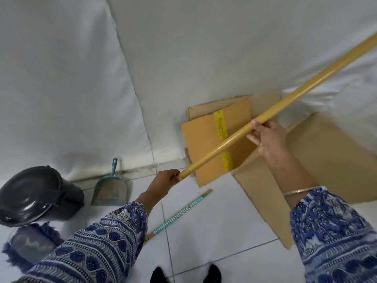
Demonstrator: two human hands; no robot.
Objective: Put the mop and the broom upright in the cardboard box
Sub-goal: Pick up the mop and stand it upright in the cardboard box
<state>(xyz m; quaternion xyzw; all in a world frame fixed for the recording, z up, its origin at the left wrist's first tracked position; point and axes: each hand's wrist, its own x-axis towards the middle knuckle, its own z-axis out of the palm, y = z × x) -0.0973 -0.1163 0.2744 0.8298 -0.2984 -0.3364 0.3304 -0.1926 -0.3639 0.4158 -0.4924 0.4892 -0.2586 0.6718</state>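
From the head camera we saw both hands on a long yellow wooden handle [271,111] that ran slantwise from lower left up to the right edge of the frame. The left hand [165,179] was closed around its lower end, fingers wrapped tight; the right hand [267,137] gripped it further up, fingers curled under the pole and thumb over it. Which tool this handle belonged to we could not tell (its head lay out of the frame).

The cardboard box [318,160] stood on the white tiled floor [214,231] against the white draped wall, under the right forearm, with its flaps [216,137] spread flat to the left and a strip of yellow tape across them. The handle passed above those flaps.

A second stick [179,214], wrapped in a teal and white pattern, lay on the tiles between our arms, apart from the box. At lower left a blue fringed mop head [30,244] lay on the floor just beside a dark bin [36,195], with a teal dustpan [110,188] propped near the wall.
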